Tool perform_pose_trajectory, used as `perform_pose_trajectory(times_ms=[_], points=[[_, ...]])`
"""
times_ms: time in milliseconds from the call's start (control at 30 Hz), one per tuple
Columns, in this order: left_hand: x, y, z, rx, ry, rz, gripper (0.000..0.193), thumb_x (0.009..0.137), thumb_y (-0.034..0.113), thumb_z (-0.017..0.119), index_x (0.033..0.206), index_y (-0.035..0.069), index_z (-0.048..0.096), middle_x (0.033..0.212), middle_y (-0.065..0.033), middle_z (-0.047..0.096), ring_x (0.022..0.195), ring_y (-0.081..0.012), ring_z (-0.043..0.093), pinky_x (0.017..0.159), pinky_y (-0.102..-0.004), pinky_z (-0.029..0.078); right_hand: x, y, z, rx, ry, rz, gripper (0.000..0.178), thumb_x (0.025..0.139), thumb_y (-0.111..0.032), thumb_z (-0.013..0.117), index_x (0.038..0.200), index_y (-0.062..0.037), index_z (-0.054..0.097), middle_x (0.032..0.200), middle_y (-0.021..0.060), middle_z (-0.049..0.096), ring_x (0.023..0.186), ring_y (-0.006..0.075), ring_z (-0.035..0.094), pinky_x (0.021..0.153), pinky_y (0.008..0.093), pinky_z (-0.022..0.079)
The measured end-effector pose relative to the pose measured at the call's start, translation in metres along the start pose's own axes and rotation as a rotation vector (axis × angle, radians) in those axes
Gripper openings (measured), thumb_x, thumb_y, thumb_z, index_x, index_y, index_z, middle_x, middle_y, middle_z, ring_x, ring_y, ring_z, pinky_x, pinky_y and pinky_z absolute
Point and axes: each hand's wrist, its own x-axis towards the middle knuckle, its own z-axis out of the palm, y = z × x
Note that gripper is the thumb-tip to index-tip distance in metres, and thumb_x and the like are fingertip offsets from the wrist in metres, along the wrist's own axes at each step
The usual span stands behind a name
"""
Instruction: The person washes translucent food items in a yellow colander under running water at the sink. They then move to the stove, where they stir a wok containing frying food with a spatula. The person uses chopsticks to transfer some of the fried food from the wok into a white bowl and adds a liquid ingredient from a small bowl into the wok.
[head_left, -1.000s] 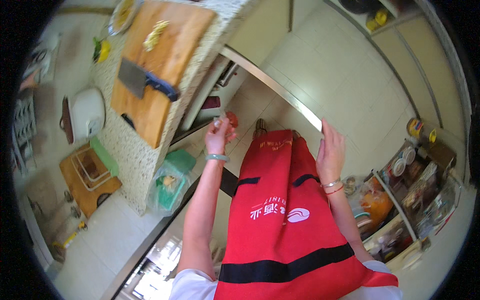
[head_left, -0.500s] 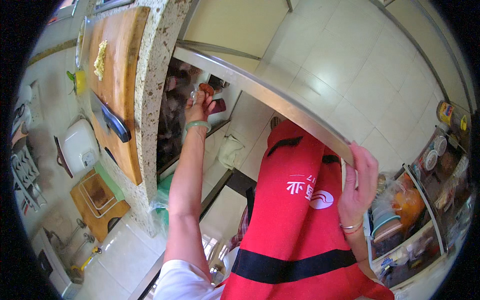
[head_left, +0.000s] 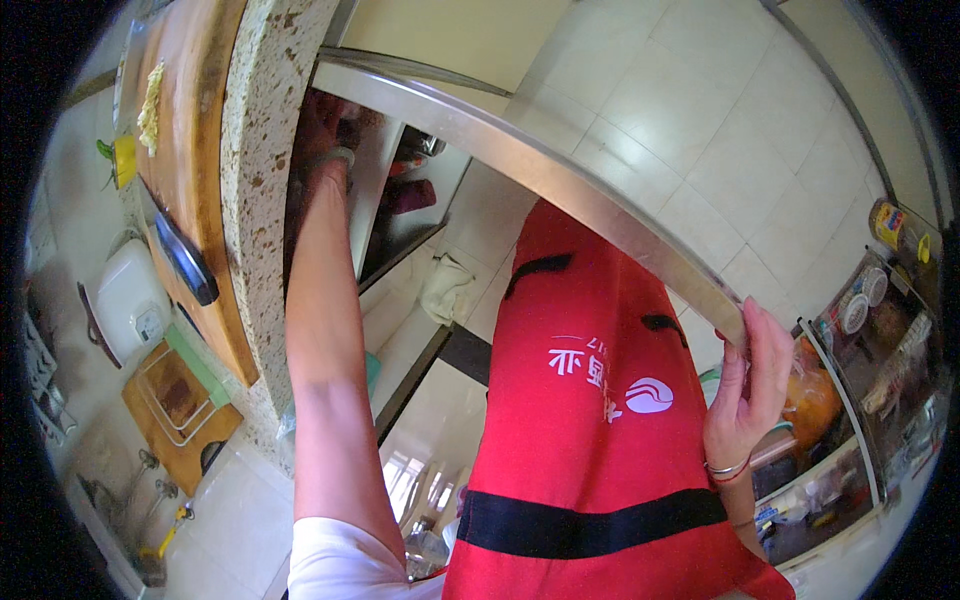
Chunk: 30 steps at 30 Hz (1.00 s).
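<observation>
My left hand (head_left: 325,135) is deep in the dark cupboard under the counter, a pale green bangle at its wrist. Shadow and blur hide its fingers, so what they touch does not show. Beside it, on a light shelf (head_left: 425,222), lie a dark red item (head_left: 411,196) and a small shiny metal container (head_left: 432,146). My right hand (head_left: 750,375) grips the free end of the open cupboard door (head_left: 560,195), thumb on one side and fingers on the other. The door's metal edge runs from the counter across to that hand.
On the speckled counter (head_left: 262,130), a wooden cutting board (head_left: 205,110) bears chopped pale food (head_left: 150,108) and a dark-handled knife (head_left: 185,258). A storage rack (head_left: 845,400) with bagged goods stands at right. A pale cloth (head_left: 447,288) hangs below the cupboard.
My left hand has left the small items on the shelf and gone farther into the cupboard, away from me and leftward. My right hand still holds the door. The view has shifted slightly.
</observation>
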Motion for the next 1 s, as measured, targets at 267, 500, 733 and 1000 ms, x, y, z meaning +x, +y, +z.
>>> perform_pose_trajectory(times_ms=[267, 500, 733, 1000], points=[[-0.024, -0.009, -0.016, 0.084, 0.133, -0.132, 0.028, 0.098, 0.031, 0.050, 0.102, 0.008, 0.066, 0.088, -0.0047, 0.067, 0.078, -0.0156, 0.063, 0.074, -0.0264, 0.051, 0.006, -0.007, -0.009, 0.069, -0.031, -0.010, 0.040, 0.082, 0.012, 0.053, 0.121, 0.0032, 0.058, 0.113, 0.0171, 0.061, 0.101, 0.0295, 0.057, 0.090, 0.0354, 0.044], [-0.260, 0.024, -0.054, 0.287, -0.428, -0.391, 0.025, 0.094, 0.019, 0.058, 0.115, 0.007, 0.059, 0.096, -0.0047, 0.066, 0.075, -0.0155, 0.064, 0.064, -0.0300, 0.053, -0.011, -0.038, -0.019, 0.110, -0.227, 0.017, 0.042, 0.086, 0.005, 0.054, 0.128, -0.0011, 0.053, 0.108, 0.0195, 0.060, 0.099, 0.0339, 0.058, 0.087, 0.0374, 0.046], [-0.458, 0.085, -0.134, 0.557, -0.726, -0.324, 0.021, 0.090, 0.019, 0.059, 0.104, 0.003, 0.063, 0.094, -0.0167, 0.067, 0.088, -0.0246, 0.066, 0.082, -0.0334, 0.050, -0.066, -0.069, 0.019, 0.244, -0.788, -0.027, 0.059, 0.090, -0.015, 0.055, 0.143, -0.0069, 0.030, 0.113, 0.0280, 0.059, 0.097, 0.0425, 0.060, 0.082, 0.0473, 0.048], [-0.487, 0.137, -0.209, 0.566, -0.670, -0.511, 0.034, 0.093, 0.028, 0.056, 0.110, 0.000, 0.063, 0.110, -0.0108, 0.066, 0.099, -0.0200, 0.061, 0.086, -0.0359, 0.049, -0.082, -0.184, 0.075, 0.311, -1.168, -0.477, 0.048, 0.092, -0.022, 0.054, 0.136, -0.0065, 0.043, 0.120, 0.0224, 0.059, 0.113, 0.0370, 0.055, 0.095, 0.0419, 0.044]])
